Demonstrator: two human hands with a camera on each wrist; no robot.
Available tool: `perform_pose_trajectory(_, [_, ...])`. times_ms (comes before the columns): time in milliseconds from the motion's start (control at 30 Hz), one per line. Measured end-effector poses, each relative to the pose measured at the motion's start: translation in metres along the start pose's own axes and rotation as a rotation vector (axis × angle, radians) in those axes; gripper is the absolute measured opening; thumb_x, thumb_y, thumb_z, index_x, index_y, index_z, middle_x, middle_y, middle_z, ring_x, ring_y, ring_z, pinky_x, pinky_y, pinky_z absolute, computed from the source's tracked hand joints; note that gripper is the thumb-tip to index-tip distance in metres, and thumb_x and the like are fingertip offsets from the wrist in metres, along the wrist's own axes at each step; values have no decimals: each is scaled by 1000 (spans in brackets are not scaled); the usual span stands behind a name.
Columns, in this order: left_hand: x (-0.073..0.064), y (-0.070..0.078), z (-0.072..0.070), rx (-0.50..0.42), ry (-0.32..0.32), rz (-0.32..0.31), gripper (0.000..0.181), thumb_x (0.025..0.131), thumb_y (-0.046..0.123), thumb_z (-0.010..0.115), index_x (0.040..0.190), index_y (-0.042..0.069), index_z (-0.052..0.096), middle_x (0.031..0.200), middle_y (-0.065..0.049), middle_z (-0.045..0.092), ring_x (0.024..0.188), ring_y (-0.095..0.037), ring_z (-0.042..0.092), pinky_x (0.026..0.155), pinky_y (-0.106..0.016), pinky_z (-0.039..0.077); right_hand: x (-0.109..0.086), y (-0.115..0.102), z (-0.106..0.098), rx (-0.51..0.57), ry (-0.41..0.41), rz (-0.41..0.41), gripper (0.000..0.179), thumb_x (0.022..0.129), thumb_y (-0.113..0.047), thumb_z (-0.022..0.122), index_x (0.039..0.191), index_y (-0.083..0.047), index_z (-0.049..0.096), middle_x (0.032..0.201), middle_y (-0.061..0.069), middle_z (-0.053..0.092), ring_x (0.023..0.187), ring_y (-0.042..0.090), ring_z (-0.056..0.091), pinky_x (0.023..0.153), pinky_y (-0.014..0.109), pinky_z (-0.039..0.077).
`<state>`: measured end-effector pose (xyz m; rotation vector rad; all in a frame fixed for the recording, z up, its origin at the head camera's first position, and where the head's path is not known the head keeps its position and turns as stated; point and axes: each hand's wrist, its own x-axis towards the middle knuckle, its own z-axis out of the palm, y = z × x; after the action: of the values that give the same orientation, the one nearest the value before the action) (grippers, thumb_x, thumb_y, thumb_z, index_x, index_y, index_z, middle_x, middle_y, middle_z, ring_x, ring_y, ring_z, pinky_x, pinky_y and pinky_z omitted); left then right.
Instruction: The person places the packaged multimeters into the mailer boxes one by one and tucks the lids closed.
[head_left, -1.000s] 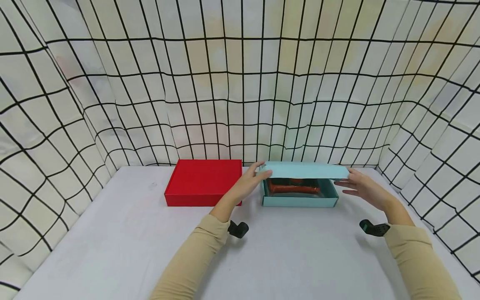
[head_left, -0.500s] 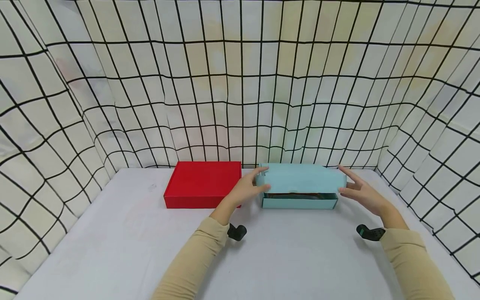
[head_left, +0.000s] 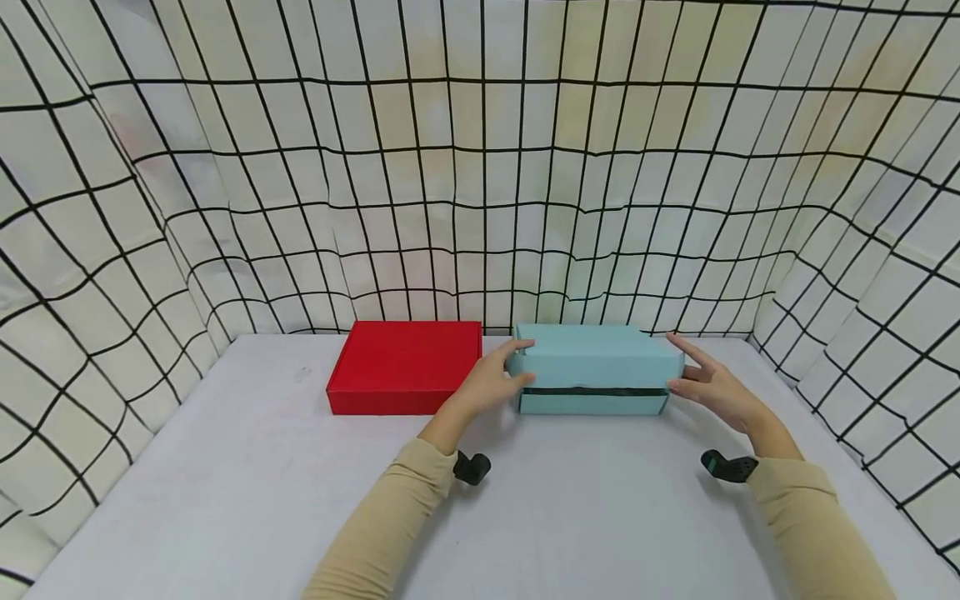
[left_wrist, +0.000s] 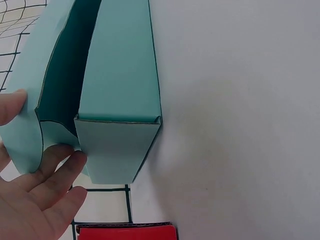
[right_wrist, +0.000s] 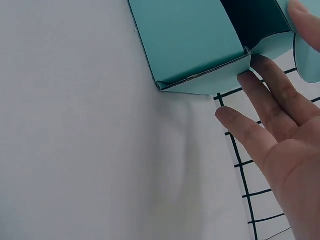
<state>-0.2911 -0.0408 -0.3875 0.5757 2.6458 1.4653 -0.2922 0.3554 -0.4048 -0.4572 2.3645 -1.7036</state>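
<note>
A light blue cardboard box (head_left: 592, 406) stands on the table at right of centre in the head view. Its hinged lid (head_left: 603, 367) is nearly down, with a narrow dark gap along the front. At the lid's left corner, my left hand (head_left: 489, 382) has its thumb on the front flap and its fingers at the side flap (left_wrist: 54, 133). My right hand (head_left: 723, 398) holds the opposite corner the same way; in the right wrist view its fingers (right_wrist: 265, 102) spread beside the box's end. Whatever lies inside is hidden from every view.
A closed red box (head_left: 416, 358) sits just left of the blue one, close to my left forearm. Behind and on both sides rise white walls with a black grid (head_left: 465, 183). A white cover lies over the table (head_left: 247, 483).
The blue lid has swung forward and down, covering the reddish-brown item seen inside before. My right hand has shifted slightly left with it; my left hand stays at its corner.
</note>
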Motion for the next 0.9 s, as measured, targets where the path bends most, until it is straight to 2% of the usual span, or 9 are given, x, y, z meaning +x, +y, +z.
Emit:
perform_pose_trajectory(133, [-1,-2,0,3,-4,-10,58,99,19,68,153,18,47,157,-18,41,134,-41,48,105,-58,45,3,-1,2,-16,8,15,84,102,-12,64,166,-28,13,162,37,17,143,40,35,95,17,47])
perform_pose_trajectory(233, [-2,-4,0,-9,-9,-14,57,99,18,67,153,17,47,157,-18,40,136,-41,47,107,-58,44,5,-1,2,-25,10,21,83,102,-13,65,166,-27,14,162,36,18,146,50,25,94,16,45])
perform_pose_trajectory(467, [-3,-4,-1,-9,-19,-14,59,99,17,68,153,17,47,158,-19,39,140,-39,42,108,-59,42,6,-3,-1,-71,4,22,80,102,-16,65,166,-26,18,162,33,22,145,43,33,97,22,46])
perform_pose_trajectory(600, [-3,-4,0,-2,-35,-16,60,98,17,68,154,17,46,158,-19,39,140,-38,42,108,-59,42,7,-4,-1,-85,-7,20,76,102,-16,66,165,-20,23,162,33,22,147,48,27,103,28,44])
perform_pose_trajectory(700, [-4,-4,0,12,-39,-22,60,98,17,69,154,16,46,157,-18,41,140,-37,42,108,-59,42,8,-4,1,-91,-19,15,74,101,-15,67,163,-11,27,161,33,25,144,40,34,102,23,44])
perform_pose_trajectory(800, [-4,-5,1,30,-36,-17,60,97,17,70,153,15,47,155,-19,43,138,-37,44,106,-58,44,9,-4,1,-97,-19,13,73,100,-14,68,161,-7,29,159,32,29,138,30,40,96,17,43])
perform_pose_trajectory(900, [-5,-6,2,44,-30,-3,60,98,16,70,153,14,47,153,-19,45,138,-36,45,107,-56,44,9,-4,1,-97,-23,10,73,99,-12,68,160,-5,29,159,32,29,139,32,39,95,16,44])
